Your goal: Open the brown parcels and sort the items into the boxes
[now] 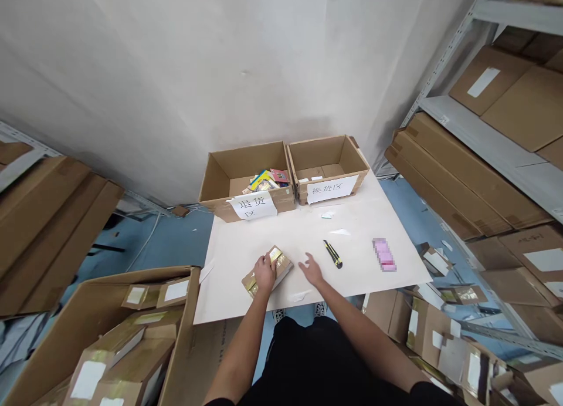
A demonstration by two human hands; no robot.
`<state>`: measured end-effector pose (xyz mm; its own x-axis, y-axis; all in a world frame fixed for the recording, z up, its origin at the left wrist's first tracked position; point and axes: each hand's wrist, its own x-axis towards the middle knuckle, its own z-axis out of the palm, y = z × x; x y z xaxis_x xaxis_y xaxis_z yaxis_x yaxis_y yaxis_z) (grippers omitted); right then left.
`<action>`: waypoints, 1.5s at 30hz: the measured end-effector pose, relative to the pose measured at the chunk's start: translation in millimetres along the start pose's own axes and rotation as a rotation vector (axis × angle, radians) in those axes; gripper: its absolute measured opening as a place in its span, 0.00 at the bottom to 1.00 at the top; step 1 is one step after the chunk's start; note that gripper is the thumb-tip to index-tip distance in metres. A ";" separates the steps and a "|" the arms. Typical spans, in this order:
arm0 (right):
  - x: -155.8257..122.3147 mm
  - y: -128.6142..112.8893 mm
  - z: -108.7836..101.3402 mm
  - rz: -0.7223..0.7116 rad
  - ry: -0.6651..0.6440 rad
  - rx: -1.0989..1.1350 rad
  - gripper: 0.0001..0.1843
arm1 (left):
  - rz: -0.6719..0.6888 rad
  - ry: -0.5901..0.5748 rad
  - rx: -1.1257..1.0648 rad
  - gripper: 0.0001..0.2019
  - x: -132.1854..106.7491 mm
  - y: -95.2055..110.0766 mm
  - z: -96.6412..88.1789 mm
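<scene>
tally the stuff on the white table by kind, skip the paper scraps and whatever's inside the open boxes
Open cardboard boxes with handwritten signs: 2
Taped cardboard parcel: 1
Black-and-yellow utility knife: 1
Pink item, too pixelated to identify: 1
Total: 5

My single view looks out from my own head, facing forward and steeply down, with my black-clad body (316,359) at the lower edge and my left hand (264,272) and right hand (311,270) somewhat below the middle. It stands above the near side of the bench (360,236), far enough back to take in nearly the whole top, the wall (246,60) beyond, the shelving (484,137) on the right and the blue floor (185,242) to either side.
</scene>
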<state>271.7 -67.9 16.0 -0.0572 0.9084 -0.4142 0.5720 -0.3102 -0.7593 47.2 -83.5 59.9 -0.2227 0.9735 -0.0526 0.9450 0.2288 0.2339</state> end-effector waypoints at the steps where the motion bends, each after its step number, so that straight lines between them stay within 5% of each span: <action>1: -3.5 -11.4 19.8 0.016 -0.086 0.030 0.40 | 0.000 -0.043 -0.034 0.25 1.1 -0.5 -5.3; 6: -4.2 -59.3 75.1 0.065 -0.122 -0.001 0.46 | -0.066 -0.227 -0.279 0.20 7.9 -27.6 -38.5; 11: 26.6 -101.4 72.7 0.120 -0.073 -0.150 0.44 | -0.280 -0.202 -0.518 0.12 7.5 -86.0 -53.4; 16: 39.1 -136.8 84.7 0.130 -0.023 -0.226 0.44 | -0.461 -0.148 -0.569 0.18 0.6 -115.1 -38.3; 22: 20.9 -134.3 123.1 0.016 0.007 -0.226 0.59 | -0.505 -0.111 -0.636 0.23 8.1 -110.7 -16.7; 26: 28.8 -115.6 108.4 -0.124 0.019 -0.041 0.50 | -0.471 -0.132 -0.668 0.26 14.6 -120.3 -15.8; 29: 29.8 -94.6 85.7 -0.224 0.117 -0.072 0.48 | -0.356 -0.082 -0.575 0.33 18.4 -123.3 -19.6; 32: 19.8 -75.4 72.9 -0.177 0.305 -0.302 0.47 | -0.015 -0.058 -0.401 0.31 22.0 -112.6 -22.6; 36: 7.1 -75.5 71.1 -0.380 0.304 -0.613 0.36 | 0.393 -0.311 -0.291 0.16 22.0 -90.9 -20.9; 40: 8.6 -105.2 72.1 -0.504 0.190 -0.756 0.22 | 0.415 -0.341 -0.391 0.11 15.4 -88.4 -18.8; 45: 16.9 -133.2 75.5 -0.315 0.009 -0.891 0.23 | 0.485 -0.431 -0.529 0.12 5.7 -109.7 -21.3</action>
<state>132.7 -32.4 72.3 -0.3114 0.9171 -0.2488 0.9461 0.2749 -0.1710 -62.8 -103.1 54.6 0.3928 0.9037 -0.1702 0.6514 -0.1428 0.7452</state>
